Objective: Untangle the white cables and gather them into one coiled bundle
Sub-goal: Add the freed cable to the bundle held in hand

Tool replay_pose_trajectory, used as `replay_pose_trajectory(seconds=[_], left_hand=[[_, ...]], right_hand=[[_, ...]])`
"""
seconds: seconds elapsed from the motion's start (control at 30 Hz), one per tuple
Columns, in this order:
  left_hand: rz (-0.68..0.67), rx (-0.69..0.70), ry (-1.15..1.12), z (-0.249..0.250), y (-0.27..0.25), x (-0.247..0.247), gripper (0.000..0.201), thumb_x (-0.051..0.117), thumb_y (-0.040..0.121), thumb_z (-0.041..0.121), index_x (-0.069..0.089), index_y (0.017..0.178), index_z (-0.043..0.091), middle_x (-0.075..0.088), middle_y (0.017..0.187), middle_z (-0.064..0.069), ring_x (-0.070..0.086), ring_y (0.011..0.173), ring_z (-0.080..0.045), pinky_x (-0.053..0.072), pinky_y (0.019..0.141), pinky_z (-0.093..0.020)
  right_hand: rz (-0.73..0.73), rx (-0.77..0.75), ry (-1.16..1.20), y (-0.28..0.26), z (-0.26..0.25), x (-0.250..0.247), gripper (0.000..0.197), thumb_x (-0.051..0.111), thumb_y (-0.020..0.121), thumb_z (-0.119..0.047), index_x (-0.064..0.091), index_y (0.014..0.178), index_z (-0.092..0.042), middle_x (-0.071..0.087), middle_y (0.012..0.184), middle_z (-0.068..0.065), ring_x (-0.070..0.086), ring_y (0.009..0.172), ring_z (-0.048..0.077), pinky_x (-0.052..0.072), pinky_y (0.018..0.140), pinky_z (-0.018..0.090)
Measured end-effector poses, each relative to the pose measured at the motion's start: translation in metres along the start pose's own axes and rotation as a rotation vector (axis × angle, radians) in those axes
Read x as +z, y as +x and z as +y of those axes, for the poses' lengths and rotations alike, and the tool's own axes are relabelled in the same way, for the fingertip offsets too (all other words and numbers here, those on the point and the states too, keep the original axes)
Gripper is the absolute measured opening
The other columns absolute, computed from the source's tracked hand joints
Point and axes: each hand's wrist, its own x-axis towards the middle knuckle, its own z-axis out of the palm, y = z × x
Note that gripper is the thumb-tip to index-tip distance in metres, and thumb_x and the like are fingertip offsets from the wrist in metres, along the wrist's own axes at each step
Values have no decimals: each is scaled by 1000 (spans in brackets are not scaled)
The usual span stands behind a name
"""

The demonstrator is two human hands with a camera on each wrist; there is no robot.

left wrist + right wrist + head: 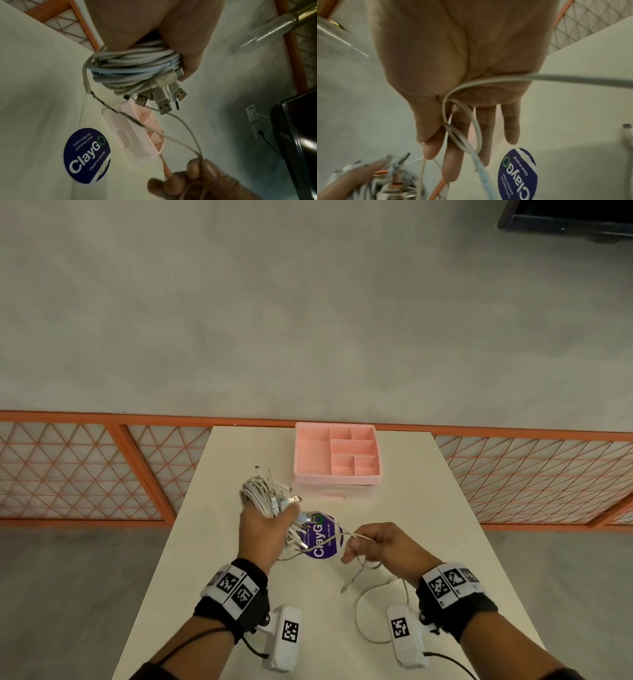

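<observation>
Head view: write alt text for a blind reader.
The left hand grips a coiled bundle of white cables above a white table, while the right hand pinches a loose cable. A pink organizer sits behind.

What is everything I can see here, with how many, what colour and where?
cable bundle: one, white, coiled in the left hand above the table
loose cable: one, white, runs from the right hand down onto the near table
organizer box: one, pink, far middle of the table
sticker: one, round, dark blue, table centre
table: one, white
railing: orange mesh, behind the table
wrist cameras: two, white, under the wrists
wristbands: two, black
hands: left hand grips the cable bundle; right hand pinches the loose cable
</observation>
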Motion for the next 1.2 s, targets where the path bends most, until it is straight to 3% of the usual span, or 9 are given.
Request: replay_pose_trajectory(seconds=[0.2, 0.37, 0.5, 0.67, 0.83, 0.97, 1.03, 1.1, 1.2], left_hand=[[4, -66, -23, 0, -2, 5, 19, 78, 81, 9, 70, 98, 6, 75, 89, -9, 73, 72, -15, 55, 57, -23], [95, -196, -192, 1, 8, -2, 24, 80, 80, 13, 71, 100, 4, 76, 93, -13, 73, 89, -32, 58, 86, -47], [137, -312, -418, 11, 14, -13, 27, 79, 81, 17, 71, 103, 4, 76, 95, -15, 73, 87, -33, 58, 85, -48], [-56, -400, -647, 20, 16, -22, 16, 68, 88, 21, 68, 100, 10, 67, 81, -10, 67, 69, -28, 57, 70, -40], [-206, -461, -752, 29, 9, -17, 20, 64, 89, 28, 67, 101, 13, 65, 100, -11, 63, 93, -29, 42, 106, -51], [-248, -429, -832, 46, 5, -12, 17, 57, 94, 27, 68, 92, 14, 71, 86, -7, 67, 88, -27, 48, 98, -49], [-288, -415, -860, 57, 3, -11, 17, 57, 93, 26, 68, 89, 14, 71, 85, -7, 68, 86, -26, 49, 94, -48], [-353, -417, -857, 66, 0, -10, 16, 57, 92, 24, 69, 89, 14, 72, 85, -7, 69, 84, -25, 50, 94, -48], [-479, -454, -805, 74, -10, -5, 20, 58, 90, 24, 71, 96, 10, 73, 88, -9, 69, 85, -27, 49, 97, -50]], right_hand=[[-122, -37, 11, -9, -28, -2, 24, 54, 99, -13, 64, 90, 7, 71, 73, 18, 52, 60, 19, 35, 56, 20], [-28, 64, 33, -13, -22, -14, 20, 50, 97, -11, 62, 86, 1, 65, 68, 28, 61, 51, 25, 37, 51, 24], [-28, 248, 15, -20, 8, -18, 19, 48, 96, -8, 64, 88, 0, 63, 66, 26, 63, 52, 28, 40, 46, 21], [-56, 398, -36, -21, 47, -12, 20, 49, 93, -10, 65, 94, 1, 64, 67, 21, 67, 57, 31, 45, 48, 22], [-133, 468, -224, -14, 68, -5, 17, 51, 81, -8, 68, 80, -10, 73, 84, 21, 68, 67, 23, 45, 53, 21], [-159, 621, -416, -13, 91, -11, 25, 48, 79, -9, 72, 79, -16, 76, 90, 10, 70, 73, 19, 50, 57, 21], [-169, 670, -564, -15, 97, -14, 20, 57, 80, -15, 72, 92, -17, 74, 99, 5, 70, 89, 18, 52, 66, 21], [-224, 665, -753, -14, 98, -21, 47, 72, 78, -35, 63, 121, -19, 63, 124, 0, 60, 115, 18, 48, 93, 27], [-101, 425, -609, -5, 65, -27, 64, 72, 82, -37, 49, 139, -23, 47, 142, -3, 43, 136, 22, 34, 114, 38]])
